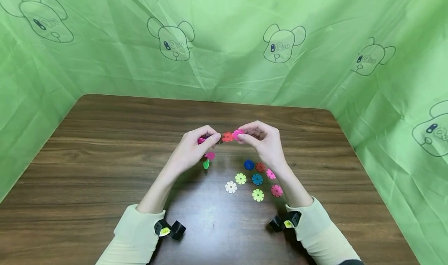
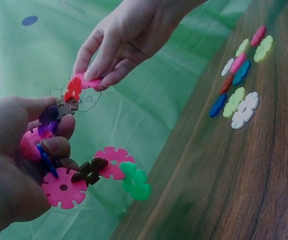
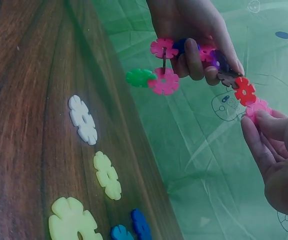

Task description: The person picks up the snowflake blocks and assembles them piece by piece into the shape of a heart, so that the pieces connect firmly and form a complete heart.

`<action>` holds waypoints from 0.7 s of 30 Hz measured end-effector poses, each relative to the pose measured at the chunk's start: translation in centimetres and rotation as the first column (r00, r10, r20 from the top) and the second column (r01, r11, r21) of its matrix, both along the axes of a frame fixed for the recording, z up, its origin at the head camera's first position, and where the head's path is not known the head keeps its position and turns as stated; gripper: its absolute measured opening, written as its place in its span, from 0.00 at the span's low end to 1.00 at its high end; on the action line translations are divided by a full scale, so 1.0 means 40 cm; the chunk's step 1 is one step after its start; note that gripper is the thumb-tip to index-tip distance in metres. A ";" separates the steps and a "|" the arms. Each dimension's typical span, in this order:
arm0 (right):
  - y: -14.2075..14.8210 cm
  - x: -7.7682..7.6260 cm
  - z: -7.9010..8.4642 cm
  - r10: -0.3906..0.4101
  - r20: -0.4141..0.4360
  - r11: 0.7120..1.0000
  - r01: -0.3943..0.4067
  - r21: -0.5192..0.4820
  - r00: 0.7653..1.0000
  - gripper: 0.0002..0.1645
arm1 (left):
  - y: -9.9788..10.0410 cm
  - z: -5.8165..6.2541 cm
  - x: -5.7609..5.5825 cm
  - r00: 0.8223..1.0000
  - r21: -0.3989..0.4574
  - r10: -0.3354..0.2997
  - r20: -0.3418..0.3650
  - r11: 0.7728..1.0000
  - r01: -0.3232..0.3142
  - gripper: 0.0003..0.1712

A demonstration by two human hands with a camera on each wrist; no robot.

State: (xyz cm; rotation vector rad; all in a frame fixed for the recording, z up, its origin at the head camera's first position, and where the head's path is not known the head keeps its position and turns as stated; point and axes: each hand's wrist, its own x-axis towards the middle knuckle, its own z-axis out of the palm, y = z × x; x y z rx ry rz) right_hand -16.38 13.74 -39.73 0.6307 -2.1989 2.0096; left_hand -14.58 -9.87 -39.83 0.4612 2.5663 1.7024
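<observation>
A chain of notched plastic snowflake discs runs between the two hands above the table. My left hand (image 1: 189, 148) grips its middle, fingers curled round purple and pink discs. From that hand hangs a tail with a large pink disc (image 2: 64, 188), a dark brown disc (image 2: 90, 171), another pink disc (image 2: 113, 162) and a green disc (image 2: 135, 181) at its tip. At the other end, a grey-brown disc (image 3: 228, 78) joins a red disc (image 1: 227, 136). Thumb and fingers of my right hand (image 1: 267, 142) pinch a pink disc (image 3: 257, 108) against the red one.
Several loose discs lie on the wooden table (image 1: 105, 160) below the right hand, among them a white disc (image 1: 231, 187), a dark blue disc (image 1: 249, 164) and a yellow-green disc (image 1: 258, 195). A green curtain (image 1: 224, 74) hangs behind the table.
</observation>
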 end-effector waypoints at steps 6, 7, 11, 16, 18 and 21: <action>0.007 0.002 -0.008 -0.001 0.020 1.000 0.002 -0.025 1.000 0.09 | 0.011 -0.004 0.004 1.000 0.022 -0.031 -0.006 0.999 0.031 0.13; 0.008 0.003 -0.009 -0.003 0.026 1.000 0.004 -0.027 1.000 0.09 | 0.012 -0.005 0.005 0.999 0.024 -0.034 -0.003 0.999 0.034 0.13; 0.005 0.006 -0.014 -0.012 0.039 1.000 0.013 -0.024 0.999 0.09 | 0.016 -0.009 0.006 0.999 0.027 -0.041 0.007 0.999 0.040 0.12; 0.001 0.006 -0.011 -0.022 0.056 1.000 0.023 -0.021 0.998 0.09 | 0.017 -0.008 0.006 0.999 0.037 -0.034 0.018 0.999 0.033 0.13; 0.000 0.005 -0.008 -0.021 0.064 1.000 0.022 -0.014 0.998 0.10 | 0.016 -0.008 0.005 0.997 0.076 -0.035 0.063 0.997 0.030 0.12; -0.001 0.002 -0.003 -0.022 0.076 1.000 0.022 0.006 0.997 0.12 | 0.014 -0.007 0.003 0.988 0.151 -0.054 0.147 0.988 0.031 0.12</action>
